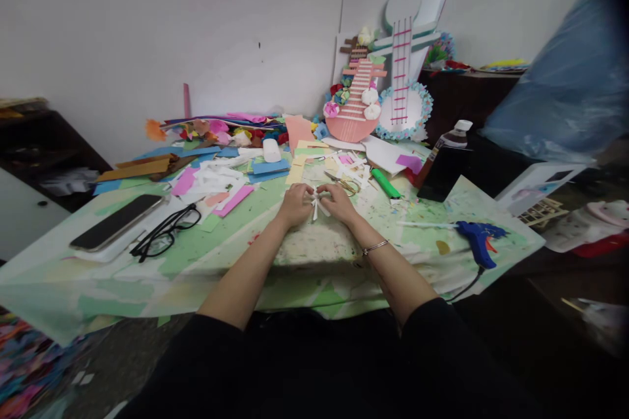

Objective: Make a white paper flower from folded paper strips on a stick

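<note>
Fingers bent and drawn together, our left hand and right hand pinch a small white paper piece between them, low over the middle of the green-and-white tabletop. Its longer visible strip points back toward us, the long axis running nearly square to the table's near edge; a second strip slants toward our right hand. Our fingertips hide the top, so we cannot tell how the strips join. Just beyond our right hand lie scissors; well to the right rests a blue glue gun.
</note>
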Demonstrator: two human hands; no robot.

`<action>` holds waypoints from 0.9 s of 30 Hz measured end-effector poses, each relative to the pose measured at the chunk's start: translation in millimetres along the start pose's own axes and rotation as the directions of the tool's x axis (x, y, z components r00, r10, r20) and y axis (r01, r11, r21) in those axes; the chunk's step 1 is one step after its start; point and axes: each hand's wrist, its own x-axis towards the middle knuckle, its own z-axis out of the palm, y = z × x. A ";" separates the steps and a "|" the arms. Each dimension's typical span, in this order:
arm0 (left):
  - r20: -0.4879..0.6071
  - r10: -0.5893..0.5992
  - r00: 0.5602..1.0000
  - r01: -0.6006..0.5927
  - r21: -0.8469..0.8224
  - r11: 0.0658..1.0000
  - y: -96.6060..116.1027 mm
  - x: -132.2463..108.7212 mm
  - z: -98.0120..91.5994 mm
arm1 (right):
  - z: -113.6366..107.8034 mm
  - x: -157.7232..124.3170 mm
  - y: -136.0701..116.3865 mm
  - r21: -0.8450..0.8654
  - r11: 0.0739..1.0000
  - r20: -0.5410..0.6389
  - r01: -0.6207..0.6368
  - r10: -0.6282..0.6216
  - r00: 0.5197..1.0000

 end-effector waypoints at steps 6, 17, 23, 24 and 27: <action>0.040 -0.008 0.999 0.006 0.043 0.999 -0.8 -1.5 2.3 | 2.8 -3.0 0.3 -0.031 1.000 0.085 0.001 0.002 0.996; 0.075 -0.031 0.997 0.021 0.125 0.992 -10.7 1.3 8.2 | 2.4 0.7 1.3 -0.142 0.989 0.041 0.039 -0.033 0.999; 0.087 -0.008 0.996 -0.004 0.135 0.991 -9.1 1.8 5.4 | 2.4 -0.8 -0.4 -0.172 0.981 0.081 0.095 -0.082 0.993; 0.082 -0.007 0.997 -0.005 0.135 0.991 -7.8 1.7 4.4 | 2.4 -1.2 -0.4 -0.174 0.980 0.081 0.100 -0.087 0.993; 0.058 -0.009 0.998 0.002 0.135 0.991 -3.1 1.1 2.0 | 3.4 -2.1 0.2 -0.173 0.977 0.081 0.122 -0.109 0.991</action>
